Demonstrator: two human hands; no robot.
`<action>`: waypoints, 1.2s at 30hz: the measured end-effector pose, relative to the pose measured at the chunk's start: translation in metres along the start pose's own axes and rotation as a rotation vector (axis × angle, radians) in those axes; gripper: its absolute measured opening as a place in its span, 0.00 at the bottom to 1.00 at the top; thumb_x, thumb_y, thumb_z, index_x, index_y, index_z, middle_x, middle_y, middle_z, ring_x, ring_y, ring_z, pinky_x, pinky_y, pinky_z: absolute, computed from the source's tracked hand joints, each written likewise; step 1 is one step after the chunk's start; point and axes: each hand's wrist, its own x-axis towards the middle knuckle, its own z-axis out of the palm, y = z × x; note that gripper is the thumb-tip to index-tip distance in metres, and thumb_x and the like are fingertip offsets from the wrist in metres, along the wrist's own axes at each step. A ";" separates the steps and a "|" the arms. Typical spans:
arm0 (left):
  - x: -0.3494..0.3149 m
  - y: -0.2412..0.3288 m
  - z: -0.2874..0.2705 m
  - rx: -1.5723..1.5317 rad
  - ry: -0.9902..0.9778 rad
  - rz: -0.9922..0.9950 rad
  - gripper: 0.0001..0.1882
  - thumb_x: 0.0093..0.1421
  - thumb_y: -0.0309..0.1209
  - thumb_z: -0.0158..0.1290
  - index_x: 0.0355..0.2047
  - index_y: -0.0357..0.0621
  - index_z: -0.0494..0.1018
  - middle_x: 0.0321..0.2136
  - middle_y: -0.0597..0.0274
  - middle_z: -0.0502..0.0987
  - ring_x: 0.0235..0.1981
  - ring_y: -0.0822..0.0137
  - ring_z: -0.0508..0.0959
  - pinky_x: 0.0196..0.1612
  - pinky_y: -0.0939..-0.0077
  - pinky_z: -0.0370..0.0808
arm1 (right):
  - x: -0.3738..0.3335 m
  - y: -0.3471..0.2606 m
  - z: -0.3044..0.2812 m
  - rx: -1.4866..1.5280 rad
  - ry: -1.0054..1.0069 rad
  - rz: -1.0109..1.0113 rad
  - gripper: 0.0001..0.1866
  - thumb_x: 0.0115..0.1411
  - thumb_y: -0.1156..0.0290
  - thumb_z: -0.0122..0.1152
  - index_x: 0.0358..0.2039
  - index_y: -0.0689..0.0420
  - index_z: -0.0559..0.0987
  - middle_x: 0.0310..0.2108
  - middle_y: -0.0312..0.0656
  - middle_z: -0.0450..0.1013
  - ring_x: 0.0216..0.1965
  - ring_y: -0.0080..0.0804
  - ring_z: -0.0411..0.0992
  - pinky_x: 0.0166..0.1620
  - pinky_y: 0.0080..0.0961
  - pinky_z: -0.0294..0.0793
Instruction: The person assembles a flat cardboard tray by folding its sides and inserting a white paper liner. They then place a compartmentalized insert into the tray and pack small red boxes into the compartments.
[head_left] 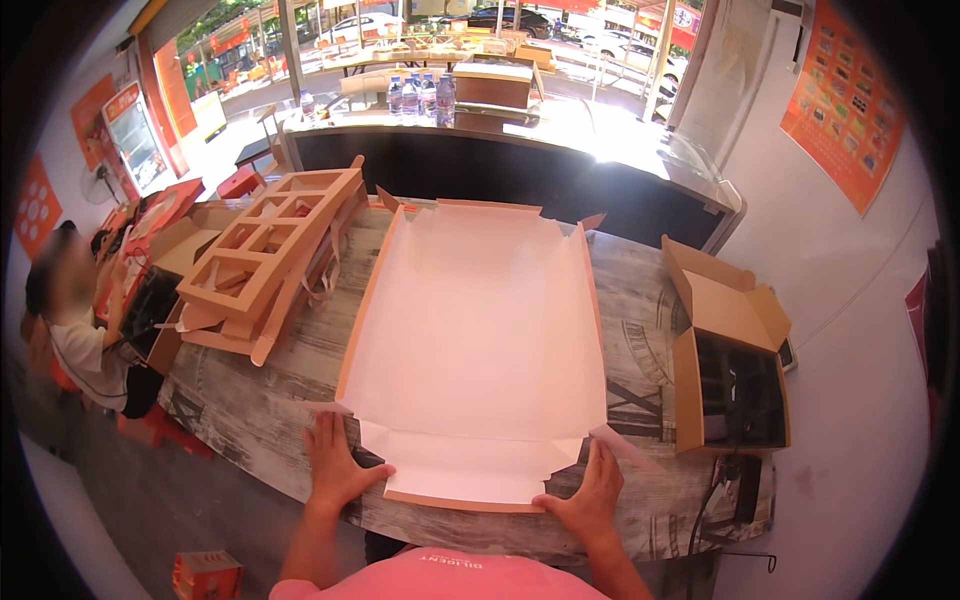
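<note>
A large, shallow cardboard box blank (pixel 475 320), white inside and brown at its edges, lies unfolded on the table before me. Its side walls are partly raised, and the near flap (pixel 465 480) lies toward me. My left hand (pixel 338 468) is at the near left corner, thumb spread to the flap's edge and fingers stretched up by the left corner tab (pixel 318 407). Mirroring it, my right hand (pixel 588 490) has its thumb at the flap's right end and its fingers by the right corner tab (pixel 625 448). Both hands are open, touching the cardboard without closing round it.
Brown cardboard frames with cut-out windows (pixel 265 250) are stacked at the left. An open carton (pixel 735 390) holding black items stands at the right. Water bottles (pixel 425 97) stand on the counter beyond. A person (pixel 90 330) sits at the far left.
</note>
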 end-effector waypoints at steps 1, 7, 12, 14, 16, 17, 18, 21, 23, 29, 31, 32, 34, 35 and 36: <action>-0.001 0.002 0.000 -0.045 0.020 0.002 0.74 0.40 0.69 0.72 0.74 0.25 0.55 0.77 0.34 0.51 0.80 0.42 0.44 0.78 0.34 0.37 | 0.003 0.001 -0.001 0.018 -0.008 -0.006 0.73 0.35 0.40 0.88 0.74 0.67 0.60 0.69 0.58 0.62 0.71 0.56 0.59 0.71 0.55 0.54; -0.009 -0.010 0.017 -0.010 0.076 0.050 0.71 0.43 0.70 0.70 0.72 0.25 0.59 0.77 0.35 0.50 0.80 0.41 0.45 0.77 0.31 0.37 | 0.010 0.020 0.007 -0.011 -0.065 -0.055 0.73 0.38 0.36 0.85 0.74 0.70 0.59 0.72 0.62 0.59 0.74 0.59 0.56 0.73 0.56 0.53; -0.013 -0.006 0.010 0.038 0.021 0.056 0.71 0.46 0.72 0.67 0.73 0.25 0.57 0.77 0.34 0.48 0.80 0.41 0.44 0.77 0.30 0.38 | 0.005 0.021 0.011 -0.014 -0.165 0.013 0.72 0.40 0.35 0.83 0.73 0.72 0.59 0.75 0.64 0.55 0.77 0.61 0.50 0.74 0.59 0.50; -0.016 -0.008 0.017 0.009 0.036 0.087 0.70 0.49 0.71 0.66 0.74 0.26 0.55 0.78 0.34 0.47 0.81 0.41 0.43 0.76 0.30 0.39 | 0.000 0.024 0.015 -0.032 -0.170 0.019 0.72 0.41 0.35 0.83 0.74 0.71 0.58 0.76 0.65 0.52 0.78 0.61 0.48 0.73 0.62 0.49; -0.019 -0.008 0.018 -0.039 0.061 0.114 0.68 0.51 0.71 0.65 0.75 0.28 0.54 0.78 0.34 0.47 0.81 0.41 0.43 0.76 0.31 0.39 | 0.001 0.024 0.018 -0.015 -0.168 0.004 0.73 0.42 0.36 0.83 0.74 0.71 0.57 0.77 0.65 0.50 0.79 0.60 0.46 0.73 0.64 0.48; -0.018 -0.006 0.017 -0.074 0.072 0.134 0.68 0.52 0.70 0.65 0.76 0.29 0.53 0.78 0.34 0.46 0.81 0.41 0.42 0.76 0.31 0.39 | 0.001 0.024 0.015 0.006 -0.162 -0.004 0.73 0.42 0.36 0.83 0.75 0.70 0.56 0.78 0.65 0.49 0.79 0.60 0.45 0.73 0.66 0.47; -0.018 -0.006 0.017 -0.110 0.082 0.156 0.67 0.53 0.70 0.64 0.76 0.30 0.52 0.78 0.34 0.46 0.81 0.41 0.42 0.76 0.31 0.39 | 0.002 0.022 0.013 0.028 -0.155 -0.011 0.73 0.42 0.37 0.84 0.76 0.70 0.55 0.78 0.64 0.47 0.80 0.59 0.44 0.73 0.67 0.47; -0.021 -0.012 0.022 -0.169 0.241 0.293 0.64 0.52 0.63 0.70 0.77 0.39 0.54 0.79 0.40 0.47 0.81 0.42 0.45 0.77 0.38 0.46 | 0.006 0.012 0.008 0.097 -0.107 -0.043 0.73 0.41 0.42 0.86 0.77 0.67 0.54 0.79 0.62 0.47 0.80 0.59 0.45 0.74 0.67 0.46; -0.023 -0.012 0.024 -0.192 0.309 0.365 0.61 0.51 0.60 0.73 0.76 0.41 0.59 0.79 0.44 0.49 0.80 0.42 0.48 0.77 0.40 0.50 | 0.005 0.009 0.011 0.175 -0.011 -0.088 0.72 0.41 0.47 0.88 0.77 0.65 0.54 0.79 0.61 0.47 0.80 0.60 0.46 0.75 0.66 0.46; -0.028 -0.020 0.025 -0.281 0.332 0.456 0.50 0.46 0.56 0.77 0.64 0.41 0.75 0.76 0.53 0.62 0.77 0.43 0.57 0.74 0.43 0.60 | 0.003 0.008 0.010 0.333 0.124 -0.183 0.62 0.42 0.59 0.89 0.72 0.63 0.62 0.78 0.61 0.50 0.77 0.62 0.52 0.73 0.56 0.57; -0.029 -0.021 0.021 -0.318 0.311 0.492 0.48 0.45 0.56 0.78 0.61 0.42 0.78 0.74 0.55 0.65 0.76 0.43 0.59 0.73 0.45 0.63 | 0.002 0.008 0.007 0.314 0.149 -0.223 0.57 0.43 0.61 0.89 0.69 0.63 0.65 0.76 0.59 0.53 0.75 0.59 0.55 0.69 0.49 0.65; -0.030 -0.019 0.017 -0.299 0.300 0.503 0.44 0.45 0.55 0.78 0.57 0.43 0.79 0.73 0.56 0.67 0.75 0.44 0.61 0.72 0.46 0.65 | 0.000 0.007 0.004 0.250 0.163 -0.245 0.54 0.44 0.62 0.89 0.68 0.62 0.66 0.74 0.58 0.56 0.73 0.57 0.58 0.65 0.46 0.70; -0.031 -0.012 0.005 -0.260 0.279 0.527 0.38 0.45 0.54 0.78 0.51 0.45 0.83 0.70 0.57 0.72 0.74 0.45 0.65 0.70 0.47 0.68 | -0.004 0.008 0.007 0.336 0.187 -0.236 0.50 0.46 0.63 0.88 0.66 0.62 0.69 0.68 0.54 0.62 0.68 0.51 0.64 0.57 0.38 0.77; -0.030 -0.012 0.005 -0.259 0.305 0.580 0.35 0.44 0.52 0.79 0.47 0.45 0.83 0.68 0.56 0.74 0.72 0.45 0.67 0.69 0.48 0.70 | -0.005 0.007 0.014 0.485 0.198 -0.208 0.48 0.47 0.63 0.88 0.65 0.62 0.69 0.65 0.52 0.65 0.64 0.46 0.68 0.53 0.34 0.79; -0.028 -0.013 0.005 -0.257 0.331 0.633 0.32 0.43 0.50 0.80 0.43 0.45 0.84 0.66 0.56 0.76 0.71 0.45 0.69 0.67 0.49 0.71 | -0.006 0.007 0.017 0.633 0.210 -0.178 0.46 0.49 0.64 0.87 0.64 0.62 0.70 0.61 0.50 0.68 0.60 0.42 0.71 0.49 0.30 0.80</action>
